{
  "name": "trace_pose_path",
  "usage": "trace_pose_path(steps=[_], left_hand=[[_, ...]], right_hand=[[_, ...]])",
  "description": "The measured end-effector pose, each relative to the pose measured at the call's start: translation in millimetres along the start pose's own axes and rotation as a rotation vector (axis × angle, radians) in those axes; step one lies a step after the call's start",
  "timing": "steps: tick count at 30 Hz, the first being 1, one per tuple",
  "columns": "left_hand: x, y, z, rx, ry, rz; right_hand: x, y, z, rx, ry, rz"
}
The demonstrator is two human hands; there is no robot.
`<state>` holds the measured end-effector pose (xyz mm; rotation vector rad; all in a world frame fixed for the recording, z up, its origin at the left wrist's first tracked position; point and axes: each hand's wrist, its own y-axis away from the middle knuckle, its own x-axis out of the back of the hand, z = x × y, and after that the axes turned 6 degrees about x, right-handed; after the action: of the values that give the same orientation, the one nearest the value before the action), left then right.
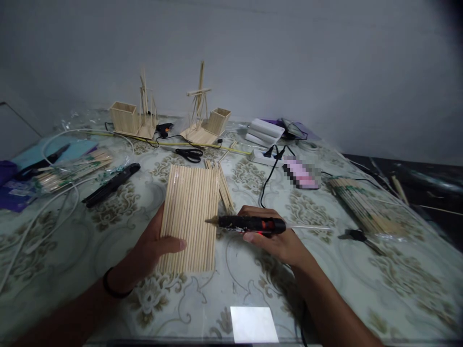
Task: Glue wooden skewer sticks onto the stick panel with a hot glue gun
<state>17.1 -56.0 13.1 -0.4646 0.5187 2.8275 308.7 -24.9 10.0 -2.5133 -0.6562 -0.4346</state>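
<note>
A stick panel (195, 197) is clasped by the left hand (150, 246), thumb across it; a glue gun (240, 223) is held level by the right hand (285, 246), fingers curled around it.

view: head-worn camera | faces: forward, tilted down | near: left hand (154, 243) and right hand (278, 241), both below mid-frame | depth: across the floral tablecloth (202, 308) to the grey wall (260, 58) beyond
</note>
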Motion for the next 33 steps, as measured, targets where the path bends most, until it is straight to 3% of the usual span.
trace_pose_path(steps=[6, 17, 26, 33], left_hand=[[-2, 1, 1, 0.024, -0.027, -0.049], [1, 0, -4, -0.009, 0.009, -0.053], [3, 0, -5, 0.028, -0.062, -0.064], [1, 0, 3, 0.017, -0.048, -0.052]], right_hand=[[-1, 1, 1, 0.026, 0.005, 0.029], [-4, -2, -4, -0.118, -0.011, 0.073], [3, 13, 13, -0.269, 0.036, 0.345], [3, 11, 12, -0.267, 0.011, 0.315]])
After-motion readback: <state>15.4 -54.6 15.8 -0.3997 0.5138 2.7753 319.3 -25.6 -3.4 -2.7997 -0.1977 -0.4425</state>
